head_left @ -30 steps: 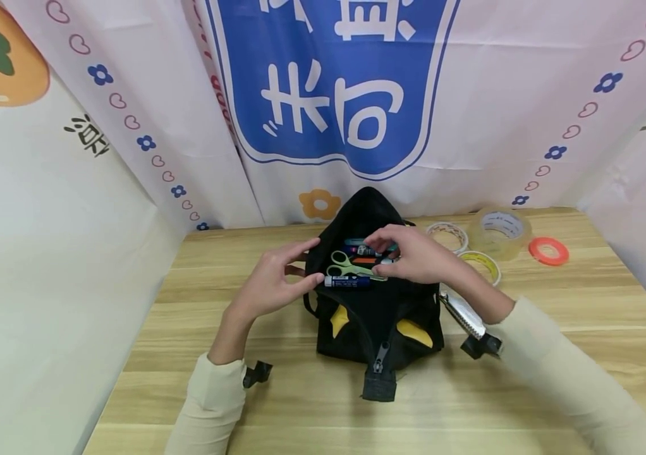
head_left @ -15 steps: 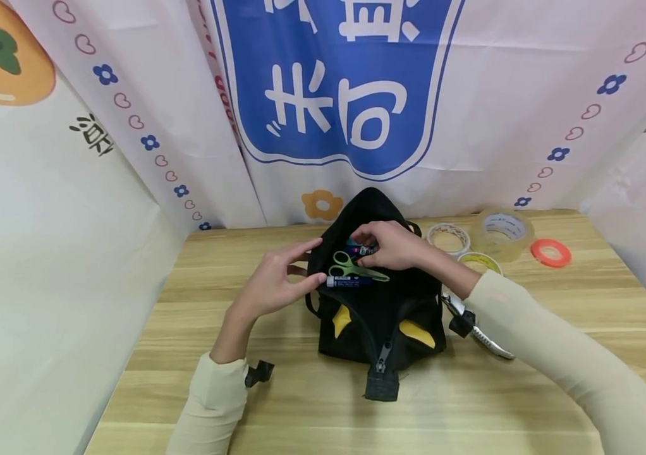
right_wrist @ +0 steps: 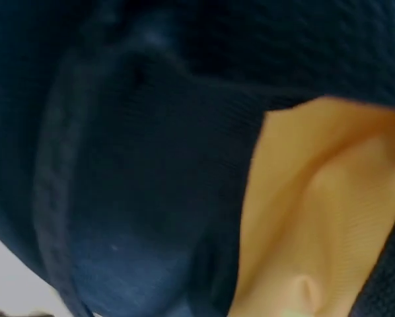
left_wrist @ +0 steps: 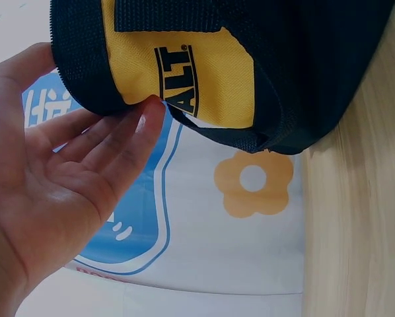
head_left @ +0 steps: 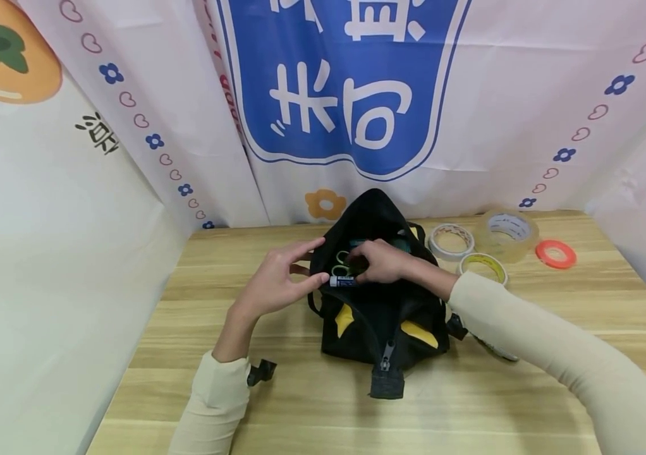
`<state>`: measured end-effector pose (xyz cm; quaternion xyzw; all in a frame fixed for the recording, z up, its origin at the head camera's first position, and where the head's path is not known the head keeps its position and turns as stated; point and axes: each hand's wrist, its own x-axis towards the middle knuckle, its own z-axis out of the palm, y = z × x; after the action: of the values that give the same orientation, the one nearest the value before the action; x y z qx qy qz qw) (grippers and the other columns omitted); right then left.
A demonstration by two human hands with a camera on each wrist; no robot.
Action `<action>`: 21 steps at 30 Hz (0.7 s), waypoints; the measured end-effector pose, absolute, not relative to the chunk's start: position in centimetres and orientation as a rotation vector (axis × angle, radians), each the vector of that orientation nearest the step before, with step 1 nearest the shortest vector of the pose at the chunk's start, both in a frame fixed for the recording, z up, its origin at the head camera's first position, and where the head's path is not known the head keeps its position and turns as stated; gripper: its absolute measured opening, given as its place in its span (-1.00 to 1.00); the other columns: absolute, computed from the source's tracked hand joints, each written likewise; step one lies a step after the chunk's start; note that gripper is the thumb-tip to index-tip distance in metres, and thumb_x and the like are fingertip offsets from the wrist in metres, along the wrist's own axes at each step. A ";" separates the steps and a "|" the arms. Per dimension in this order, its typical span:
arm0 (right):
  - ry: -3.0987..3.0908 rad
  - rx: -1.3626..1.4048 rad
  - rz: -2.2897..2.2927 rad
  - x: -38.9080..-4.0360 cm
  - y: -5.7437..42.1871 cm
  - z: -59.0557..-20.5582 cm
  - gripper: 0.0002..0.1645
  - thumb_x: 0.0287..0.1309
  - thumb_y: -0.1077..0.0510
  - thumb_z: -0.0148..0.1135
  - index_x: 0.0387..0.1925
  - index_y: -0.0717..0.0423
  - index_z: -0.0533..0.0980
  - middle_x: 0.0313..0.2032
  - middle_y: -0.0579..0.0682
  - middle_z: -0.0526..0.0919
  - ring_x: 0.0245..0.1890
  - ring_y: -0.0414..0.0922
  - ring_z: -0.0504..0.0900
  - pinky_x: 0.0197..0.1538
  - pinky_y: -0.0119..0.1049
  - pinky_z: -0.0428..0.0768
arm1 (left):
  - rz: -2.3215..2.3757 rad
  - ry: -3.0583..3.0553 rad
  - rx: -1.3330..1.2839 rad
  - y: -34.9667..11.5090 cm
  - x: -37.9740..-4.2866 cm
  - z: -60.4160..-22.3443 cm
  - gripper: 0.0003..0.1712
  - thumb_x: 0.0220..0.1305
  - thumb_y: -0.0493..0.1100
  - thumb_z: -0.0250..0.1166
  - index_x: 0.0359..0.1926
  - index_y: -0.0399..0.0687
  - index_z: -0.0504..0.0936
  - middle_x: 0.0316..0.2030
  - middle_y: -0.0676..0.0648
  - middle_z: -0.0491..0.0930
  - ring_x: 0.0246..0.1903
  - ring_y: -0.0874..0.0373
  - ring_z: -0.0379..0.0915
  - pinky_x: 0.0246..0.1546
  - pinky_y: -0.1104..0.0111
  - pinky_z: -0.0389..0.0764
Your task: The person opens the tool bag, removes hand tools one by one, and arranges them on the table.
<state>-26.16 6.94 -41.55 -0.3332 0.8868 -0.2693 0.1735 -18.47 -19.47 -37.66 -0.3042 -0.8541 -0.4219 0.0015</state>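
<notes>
A black bag (head_left: 364,309) with yellow patches stands unzipped and gaping on the wooden table. At its left rim my left hand (head_left: 277,278) holds on with thumb and fingers apart; the left wrist view has those fingertips against the bag's yellow panel (left_wrist: 224,79). Inside the mouth, my right hand (head_left: 382,260) reaches down with bent fingers over a pair of green-handled scissors (head_left: 339,272), hiding their blades. Whether the fingers pinch them cannot be made out. A dark blue tube with a pale cap (head_left: 341,282) lies in front. The right wrist view shows only blurred black and yellow fabric (right_wrist: 316,211).
Right of the bag lie two white-cored tape rolls (head_left: 451,242), a wide clear tape roll (head_left: 507,235) and a red tape ring (head_left: 555,254). A metal-edged tool (head_left: 496,351) is mostly under my right sleeve. Behind hangs a printed cloth (head_left: 277,199).
My right hand moved left and deeper into the bag, first toward its back, then forward over the scissors, covering their blades. The left hand kept its place at the rim.
</notes>
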 end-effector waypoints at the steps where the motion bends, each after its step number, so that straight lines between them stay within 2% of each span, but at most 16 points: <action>1: 2.510 -0.949 -0.762 -26.2 6.9 -41.9 -0.49 0.27 0.15 0.51 0.23 0.17 0.67 0.04 0.08 0.78 -0.02 -0.04 0.72 0.09 -0.08 0.72 | -1.324 -2.681 -0.955 -19.5 -18.5 -37.6 -0.27 0.41 -0.19 0.47 0.52 -0.23 0.47 0.46 -0.25 0.52 0.23 -0.12 0.67 0.07 0.22 0.85; 8: 2.539 -1.015 -0.786 -28.1 6.9 -46.9 -0.56 0.19 0.14 0.56 0.12 0.00 0.74 -0.01 -0.04 0.79 -0.05 -0.11 0.70 0.03 -0.16 0.70 | -1.319 -2.680 -0.951 -19.5 -18.5 -37.6 -0.27 0.41 -0.19 0.47 0.52 -0.23 0.47 0.46 -0.24 0.52 0.26 -0.12 0.65 0.06 0.23 0.85; 15: 2.536 -1.031 -0.788 -27.0 6.4 -45.8 -0.62 0.21 0.27 0.51 0.08 0.02 0.76 -0.03 0.00 0.81 -0.06 -0.07 0.76 0.03 -0.11 0.78 | -1.322 -2.687 -0.941 -19.5 -18.4 -37.6 -0.27 0.41 -0.18 0.47 0.51 -0.23 0.48 0.46 -0.24 0.53 0.29 -0.12 0.64 0.07 0.24 0.84; 21: 2.568 -1.081 -0.787 -28.4 6.6 -48.3 -0.61 0.20 0.25 0.53 0.07 -0.01 0.76 -0.04 -0.02 0.82 -0.07 -0.08 0.76 -0.02 -0.18 0.77 | -1.319 -2.686 -0.940 -19.6 -18.4 -37.6 -0.27 0.41 -0.18 0.47 0.51 -0.24 0.48 0.45 -0.25 0.54 0.28 -0.11 0.64 0.06 0.25 0.84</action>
<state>-28.43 6.56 -48.33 -0.3705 0.8802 -0.2699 0.1229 -18.44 -19.56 -37.58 -0.2997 -0.8564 -0.4205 0.0027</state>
